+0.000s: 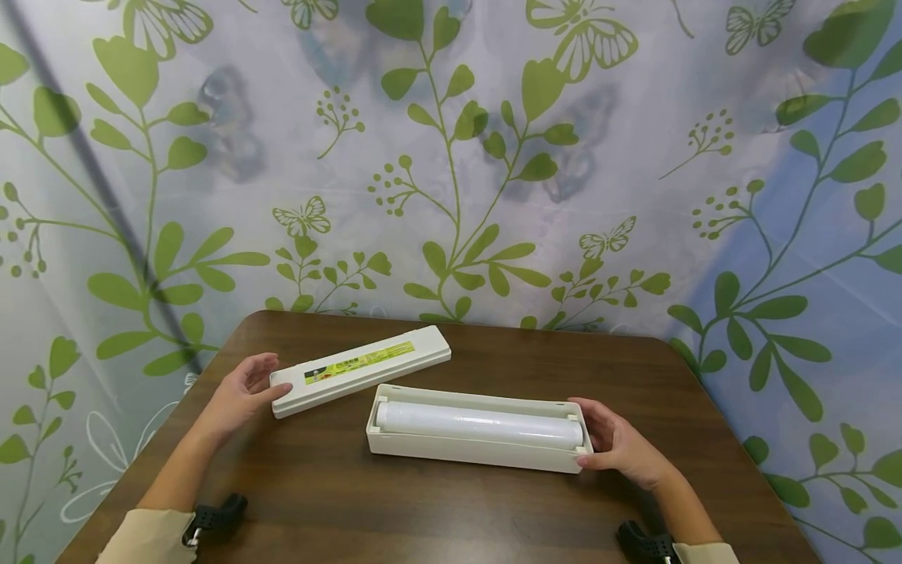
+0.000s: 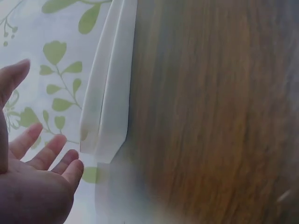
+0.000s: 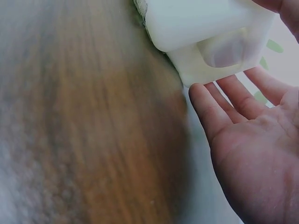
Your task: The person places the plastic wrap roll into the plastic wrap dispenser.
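Observation:
An uncovered white plastic cling film box (image 1: 472,452) stands on the wooden table, a white roll of cling film (image 1: 479,421) lying inside it. My right hand (image 1: 627,446) holds the box's right end, thumb at the near corner and index finger at the far one. In the right wrist view, the fingertips of this hand (image 3: 254,149) meet the edge of the box end (image 3: 205,28). Left of the box lies its long white lid (image 1: 366,376) with a yellow-green label. Beside the lid's left end, my left hand (image 1: 243,395) has its fingers spread and loosely bent, holding nothing.
The brown wooden table (image 1: 437,509) has rounded far corners. Behind it hangs a pale curtain (image 1: 479,157) printed with green leaves and butterflies. Black wrist mounts (image 1: 218,517) are strapped on both forearms.

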`<state>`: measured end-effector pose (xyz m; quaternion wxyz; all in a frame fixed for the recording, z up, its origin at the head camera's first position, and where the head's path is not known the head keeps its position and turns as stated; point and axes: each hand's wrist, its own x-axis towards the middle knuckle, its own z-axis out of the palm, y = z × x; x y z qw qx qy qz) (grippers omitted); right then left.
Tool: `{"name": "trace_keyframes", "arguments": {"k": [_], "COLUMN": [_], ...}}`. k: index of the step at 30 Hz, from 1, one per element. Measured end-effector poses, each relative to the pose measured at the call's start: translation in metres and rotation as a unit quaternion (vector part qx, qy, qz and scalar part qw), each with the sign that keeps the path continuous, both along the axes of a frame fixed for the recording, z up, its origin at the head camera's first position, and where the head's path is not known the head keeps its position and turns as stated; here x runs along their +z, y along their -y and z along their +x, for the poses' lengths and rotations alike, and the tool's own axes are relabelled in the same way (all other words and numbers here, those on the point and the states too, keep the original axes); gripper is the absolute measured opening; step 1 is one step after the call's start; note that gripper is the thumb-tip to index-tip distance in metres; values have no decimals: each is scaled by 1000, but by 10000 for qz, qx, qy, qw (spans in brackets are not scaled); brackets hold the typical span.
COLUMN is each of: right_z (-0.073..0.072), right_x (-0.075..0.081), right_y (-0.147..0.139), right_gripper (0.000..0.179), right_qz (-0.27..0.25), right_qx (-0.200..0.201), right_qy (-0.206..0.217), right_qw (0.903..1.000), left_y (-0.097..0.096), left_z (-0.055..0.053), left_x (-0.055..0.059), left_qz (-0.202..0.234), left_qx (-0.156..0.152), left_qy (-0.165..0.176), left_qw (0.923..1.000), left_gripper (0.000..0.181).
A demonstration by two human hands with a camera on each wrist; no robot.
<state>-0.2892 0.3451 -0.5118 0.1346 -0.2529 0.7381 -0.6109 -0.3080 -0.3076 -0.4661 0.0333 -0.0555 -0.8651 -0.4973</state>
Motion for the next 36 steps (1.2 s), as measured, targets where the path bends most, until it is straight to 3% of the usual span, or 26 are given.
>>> {"name": "trace_keyframes", "arguments": {"k": [8, 14, 21, 36], "right_z": [1, 1, 1, 1], "right_x": [-1, -1, 0, 3], "right_y": [-1, -3, -2, 0], "right_gripper": [87, 86, 87, 87], "right_qz": [4, 41, 21, 172], "right_qx": [-4, -36, -33, -102], "right_qy": [15, 26, 47, 90], "right_qw": [10000, 10000, 10000, 9998], "left_y": [3, 2, 4, 17], "left_z": [-16, -26, -28, -27], "left_x": [-10, -12, -13, -15], "left_qz": [-420, -780, -933, -1457], "left_qx": [-188, -344, -450, -812], "left_qy": [72, 169, 280, 190], "left_qw": [9989, 9962, 9942, 9858], "left_gripper": [91, 101, 106, 109]}}
